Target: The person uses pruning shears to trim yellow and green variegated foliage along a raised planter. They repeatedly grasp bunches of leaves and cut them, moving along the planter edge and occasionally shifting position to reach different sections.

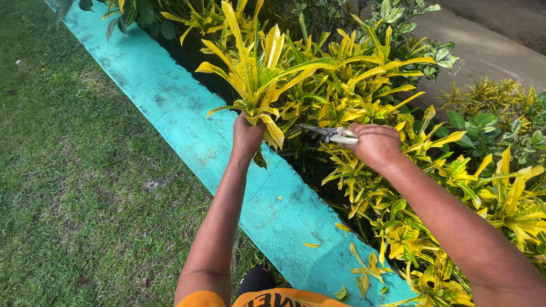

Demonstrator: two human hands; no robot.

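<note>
Nearest, at the bottom edge, shows an orange shirt point(273, 298). Just beyond it, cut yellow leaves point(364, 267) lie scattered on the near end of a turquoise curb point(187, 125), which runs from near right to far left. Grass point(74, 170) covers the ground to its left.

Both forearms reach up from the near edge. The left hand point(247, 136) is over the curb's right edge, its fingers closed around the base of a yellow-green leafy shoot point(259, 74) that stands upright above the fist. To the right, the right hand point(375, 145) grips the pale handles of the shears point(333, 134), fingers wrapped around them. The shears lie level, blades pointing left toward the held shoot and stopping just short of it; whether the blades are parted I cannot tell.

Yellow and green shrubs point(455, 187) fill the bed right of the curb. Farther right, a grey path point(483, 51) passes behind them.
</note>
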